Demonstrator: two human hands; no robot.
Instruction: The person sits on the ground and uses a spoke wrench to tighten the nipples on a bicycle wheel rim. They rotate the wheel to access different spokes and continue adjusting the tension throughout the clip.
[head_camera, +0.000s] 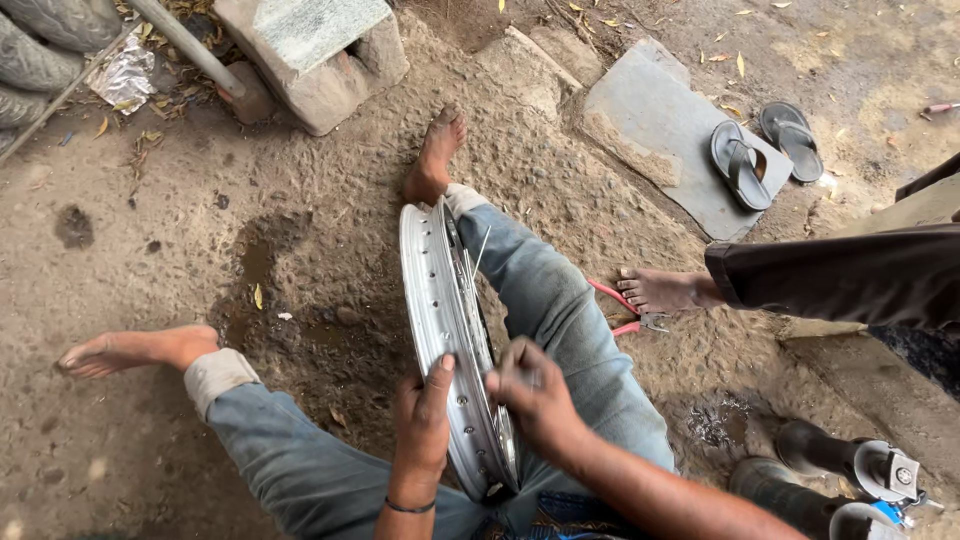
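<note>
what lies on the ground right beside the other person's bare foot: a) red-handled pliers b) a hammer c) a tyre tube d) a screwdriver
a: red-handled pliers lie on the dirt touching close by the other person's bare foot, to the right of the wheel rim held upright by the left hand and right hand.

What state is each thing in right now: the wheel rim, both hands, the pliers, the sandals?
Silver metal wheel rim: upright on edge between the person's legs, loose spokes visible inside.
Left hand: gripping the rim's outer edge.
Right hand: closed at the rim's inner side; what it holds cannot be told.
Red-handled pliers: lying on the dirt, partly behind another person's foot.
Pair of dark sandals: off, lying on a grey stone slab.
</note>
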